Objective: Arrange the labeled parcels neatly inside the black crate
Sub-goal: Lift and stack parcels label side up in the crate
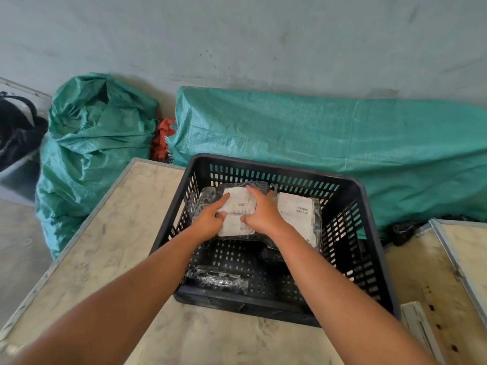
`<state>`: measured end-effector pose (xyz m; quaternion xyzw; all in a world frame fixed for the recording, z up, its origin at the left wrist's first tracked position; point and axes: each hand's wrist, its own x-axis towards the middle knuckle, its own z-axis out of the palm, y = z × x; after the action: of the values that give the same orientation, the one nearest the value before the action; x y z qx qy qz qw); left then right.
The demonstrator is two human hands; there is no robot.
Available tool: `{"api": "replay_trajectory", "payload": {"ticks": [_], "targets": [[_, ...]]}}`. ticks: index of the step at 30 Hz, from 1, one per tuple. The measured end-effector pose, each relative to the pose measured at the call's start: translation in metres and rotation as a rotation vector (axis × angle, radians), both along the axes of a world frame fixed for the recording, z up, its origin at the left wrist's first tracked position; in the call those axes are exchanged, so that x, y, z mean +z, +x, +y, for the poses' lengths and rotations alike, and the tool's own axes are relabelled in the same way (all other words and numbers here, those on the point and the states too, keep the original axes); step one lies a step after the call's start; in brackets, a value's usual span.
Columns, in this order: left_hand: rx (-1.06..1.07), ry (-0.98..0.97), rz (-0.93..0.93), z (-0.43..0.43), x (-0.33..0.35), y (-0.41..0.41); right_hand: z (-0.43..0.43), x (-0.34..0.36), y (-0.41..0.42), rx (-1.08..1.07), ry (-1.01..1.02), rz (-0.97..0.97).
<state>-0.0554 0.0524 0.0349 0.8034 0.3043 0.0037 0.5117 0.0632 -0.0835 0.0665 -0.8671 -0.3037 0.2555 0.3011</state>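
The black slotted crate (350,196) stands on a pale table. Inside, at the far left, lies a dark wrapped parcel with a white label (237,204). My left hand (210,219) grips its left edge and my right hand (263,214) presses on its top and right side. A second labeled parcel (297,209) lies beside it at the far right, partly under my right wrist. A small dark wrapped parcel (218,279) rests at the near left corner, label not visible. Another dark bundle (272,255) sits mid-crate under my right forearm.
The table (110,233) ends at a metal edge on the left. Green woven sacks (89,143) and a long green covered bundle (329,135) sit behind the crate. A second table (463,248) adjoins at the right, with a white strip (419,327) near it.
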Motion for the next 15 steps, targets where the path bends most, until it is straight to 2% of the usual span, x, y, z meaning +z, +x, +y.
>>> {"api": "replay_trajectory", "payload": {"ticks": [3,7,10,15], "targets": [[-0.093,0.027,0.065,-0.001,-0.006,-0.001,0.001,-0.016,0.000,0.016,-0.084,-0.031],[-0.280,0.160,0.306,0.000,-0.015,0.008,0.003,-0.026,0.006,0.023,-0.144,0.002],[-0.304,0.246,0.345,0.003,-0.018,0.018,0.015,-0.028,0.002,0.040,-0.241,0.002],[-0.307,0.335,0.407,-0.001,-0.028,0.024,0.037,-0.032,-0.004,0.053,-0.579,-0.033]]}}
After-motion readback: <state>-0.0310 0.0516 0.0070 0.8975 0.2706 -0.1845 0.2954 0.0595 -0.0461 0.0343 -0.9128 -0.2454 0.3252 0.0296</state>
